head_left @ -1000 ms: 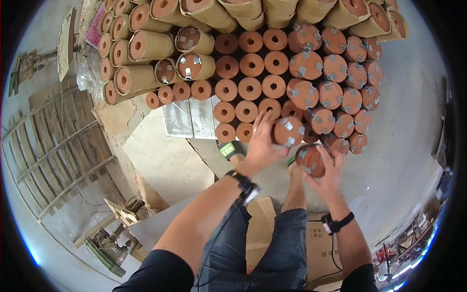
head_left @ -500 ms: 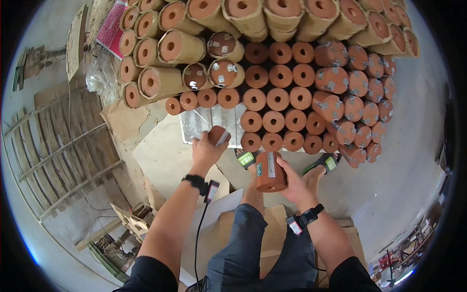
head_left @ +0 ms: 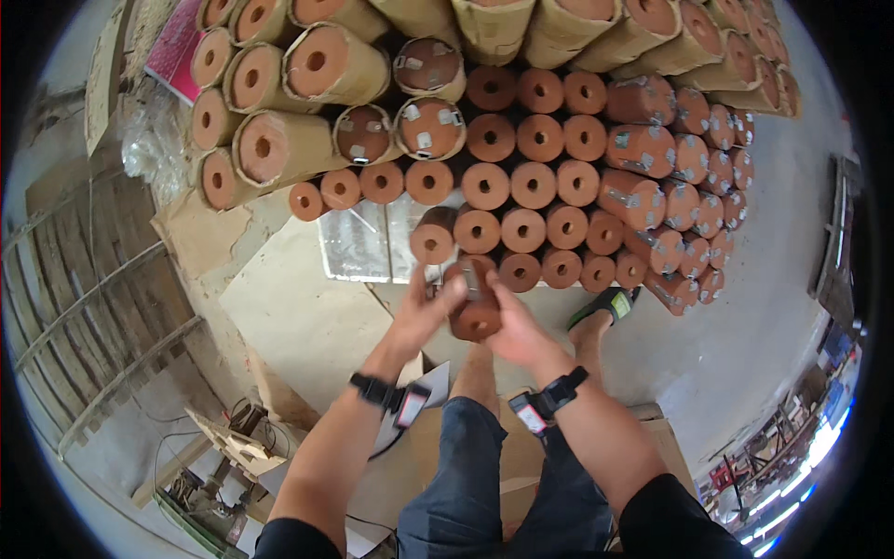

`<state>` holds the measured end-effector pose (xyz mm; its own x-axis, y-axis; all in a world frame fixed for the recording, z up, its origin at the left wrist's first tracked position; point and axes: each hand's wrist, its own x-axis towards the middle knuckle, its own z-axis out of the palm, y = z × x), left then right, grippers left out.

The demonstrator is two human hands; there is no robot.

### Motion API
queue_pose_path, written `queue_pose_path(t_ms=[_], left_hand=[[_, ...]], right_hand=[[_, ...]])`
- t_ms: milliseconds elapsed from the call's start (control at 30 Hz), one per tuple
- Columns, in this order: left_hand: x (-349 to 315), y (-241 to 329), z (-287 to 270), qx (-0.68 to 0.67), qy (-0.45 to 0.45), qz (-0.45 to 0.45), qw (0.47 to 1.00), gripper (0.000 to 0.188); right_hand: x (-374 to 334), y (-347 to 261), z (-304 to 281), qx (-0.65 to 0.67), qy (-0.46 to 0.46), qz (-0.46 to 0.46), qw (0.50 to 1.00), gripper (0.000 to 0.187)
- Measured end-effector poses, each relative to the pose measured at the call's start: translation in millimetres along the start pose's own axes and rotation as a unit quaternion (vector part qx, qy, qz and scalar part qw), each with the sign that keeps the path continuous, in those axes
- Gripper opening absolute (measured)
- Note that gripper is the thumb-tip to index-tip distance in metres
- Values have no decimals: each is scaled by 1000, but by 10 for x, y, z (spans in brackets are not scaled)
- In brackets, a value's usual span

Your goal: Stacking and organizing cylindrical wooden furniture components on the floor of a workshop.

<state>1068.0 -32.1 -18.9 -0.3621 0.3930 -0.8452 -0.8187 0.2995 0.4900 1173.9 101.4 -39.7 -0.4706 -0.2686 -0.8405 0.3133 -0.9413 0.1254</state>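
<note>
Both hands meet at a red-brown cylinder (head_left: pixel 478 319) before the near edge of a grey board (head_left: pixel 349 250).
The step in hand looks like handling this one piece, a metal strip on its side and its end tipped toward the person. The right hand (head_left: pixel 521 328) has its fingers curved partway open around the cylinder's right side; the left hand (head_left: pixel 419 317) brings its thumb over the other side, but blur hides whether it grips. Bare cylinders (head_left: pixel 523 230) stand close behind. The next move seems to call for steady hold, clear of those neighbours.
</note>
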Motion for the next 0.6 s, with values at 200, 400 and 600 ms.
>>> queue_pose_path(t_ms=[200,400,600], left_hand=[[-430,-186,-228,2,57,89,994,83],[-235,-556,-1045,-108,156,14,982,65],[615,-434,-1383,-167,99,20,981,71]], right_hand=[[-169,-63,301,-649,100,-44,753,66],[-821,-1622,83,-838,363,-397,89,77],[-821,-1976,-76,-877,288,-379,68,84]])
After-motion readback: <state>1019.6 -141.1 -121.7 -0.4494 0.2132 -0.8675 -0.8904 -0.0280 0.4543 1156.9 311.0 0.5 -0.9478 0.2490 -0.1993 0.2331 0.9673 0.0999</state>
